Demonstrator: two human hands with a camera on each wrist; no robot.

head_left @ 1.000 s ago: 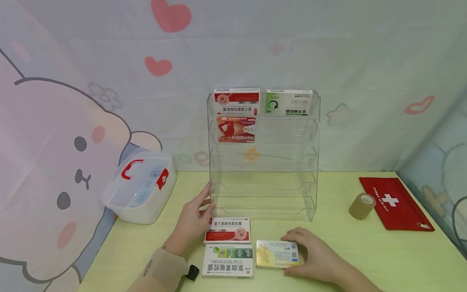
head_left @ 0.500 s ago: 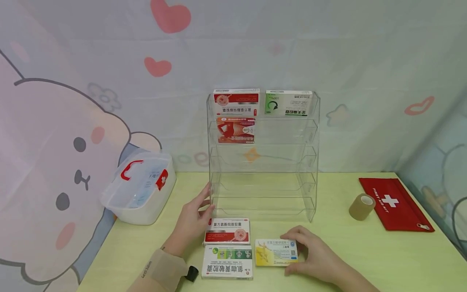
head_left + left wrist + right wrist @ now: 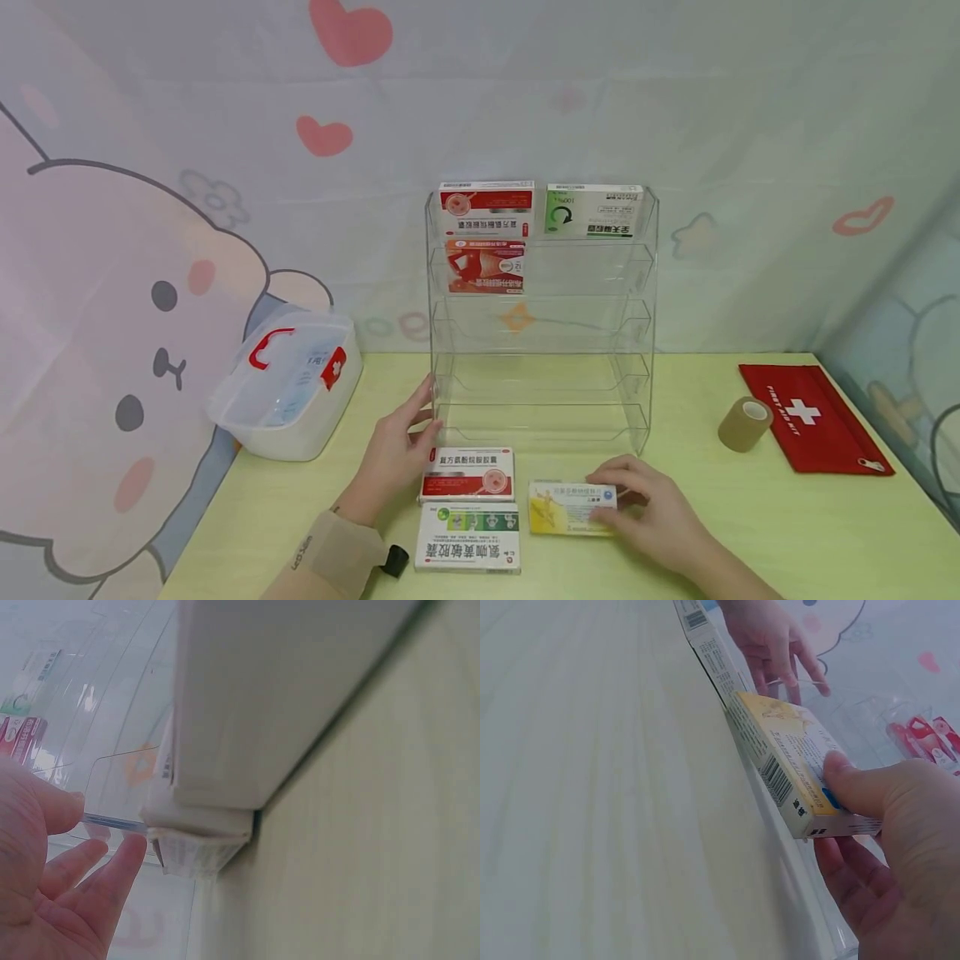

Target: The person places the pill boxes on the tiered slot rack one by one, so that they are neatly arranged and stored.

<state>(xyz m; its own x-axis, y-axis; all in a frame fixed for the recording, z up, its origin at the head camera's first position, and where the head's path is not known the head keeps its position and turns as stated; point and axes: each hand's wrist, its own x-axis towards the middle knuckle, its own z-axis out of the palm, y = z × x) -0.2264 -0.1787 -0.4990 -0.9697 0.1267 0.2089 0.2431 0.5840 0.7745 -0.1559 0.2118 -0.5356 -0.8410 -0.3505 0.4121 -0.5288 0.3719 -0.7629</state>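
My right hand (image 3: 654,515) pinches a yellow-and-white medicine box (image 3: 564,508) by its right end, thumb on top and fingers beneath, as the right wrist view shows. At the clear acrylic rack's (image 3: 540,433) lower left side, my left hand (image 3: 399,442) pinches the edge panel between thumb and fingers. Below the rack lie a red-and-white medicine box (image 3: 468,473) and a white-and-green medicine box (image 3: 468,546). The rack's top tier bears a red-and-white box (image 3: 487,212) and a green-and-white box (image 3: 592,212). A red box (image 3: 486,268) stands in the second tier.
A white lidded first-aid case (image 3: 285,400) stands at the left. On the right are a brown tape roll (image 3: 742,427) and a red first-aid pouch (image 3: 817,421). A printed cloth (image 3: 750,125) hangs behind the table.
My right hand has raised the yellow-and-white box slightly off the table and moved it a little away from me, tilting it. My left hand stays at the rack.
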